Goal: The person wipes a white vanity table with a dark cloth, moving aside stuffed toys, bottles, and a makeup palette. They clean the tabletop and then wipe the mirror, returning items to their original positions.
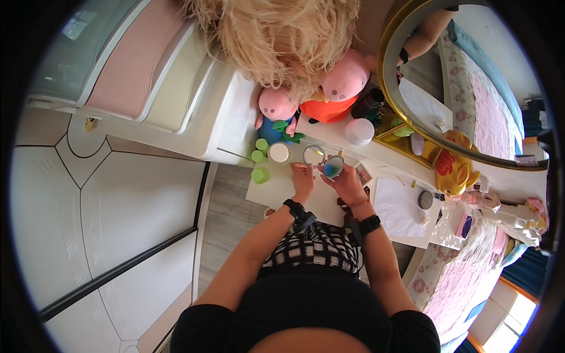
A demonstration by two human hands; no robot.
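Over the front of the white dressing table [324,207], my right hand [348,184] holds a round silver-rimmed compact [333,166], its face showing a bluish reflection. My left hand [303,182] pinches the lower edge of a second round piece with a clear rim [314,155]. The two round pieces meet at their edges; whether a hinge joins them is too small to tell. A makeup palette [363,174] lies just right of my right hand. Left of my left hand stand a white-lidded jar [279,152] and several light green-capped containers [260,175].
Two pink pig plush toys [278,104] and a blond wig [282,39] occupy the back. A gold-framed mirror [383,61], a white-lidded tub [359,132] and a golden figurine [454,174] stand at right. White drawers [229,119] border the left; a bed [446,287] lies right.
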